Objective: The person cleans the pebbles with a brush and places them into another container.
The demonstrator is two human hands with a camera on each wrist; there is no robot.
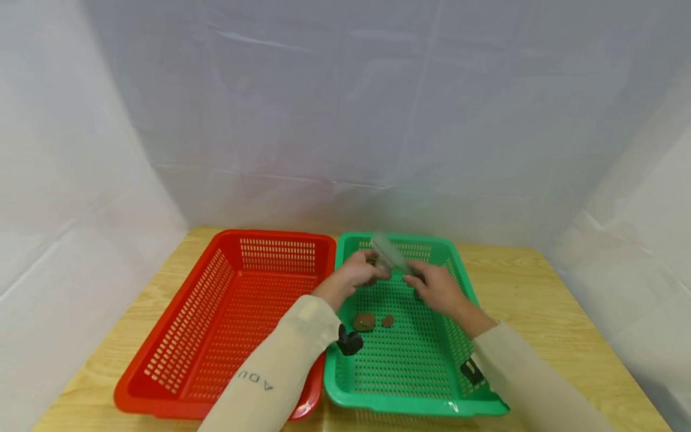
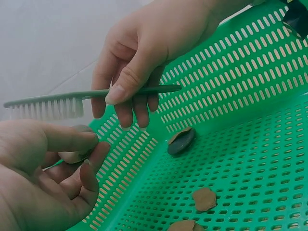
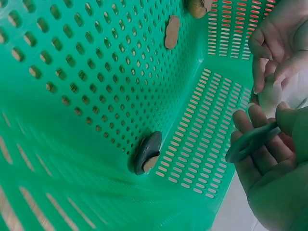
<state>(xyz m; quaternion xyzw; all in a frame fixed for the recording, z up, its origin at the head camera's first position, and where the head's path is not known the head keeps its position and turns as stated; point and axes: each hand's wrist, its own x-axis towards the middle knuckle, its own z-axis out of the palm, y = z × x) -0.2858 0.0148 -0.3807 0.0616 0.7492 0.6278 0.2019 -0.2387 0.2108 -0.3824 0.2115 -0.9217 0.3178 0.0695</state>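
My right hand (image 1: 438, 289) grips the handle of a green brush (image 2: 48, 100) with pale bristles, held over the far part of the green basket (image 1: 396, 406). In the left wrist view the bristles point down above my left hand (image 2: 43, 178). Between its thumb and fingers, that hand pinches a smooth pale stone (image 3: 270, 94), partly hidden by the fingers. Whether bristles and stone touch, I cannot tell. Below, on the basket floor, lie a dark oval stone (image 2: 182, 143) with a tan patch, a small flat tan piece (image 1: 387, 321) and a larger rounded brown stone (image 1: 364, 322).
Left of the green basket and close against it stands a red basket (image 1: 146, 405), its floor partly hidden by my left sleeve. Both stand on a wooden table (image 1: 518, 294). White sheeting (image 1: 345, 120) hangs behind and at both sides.
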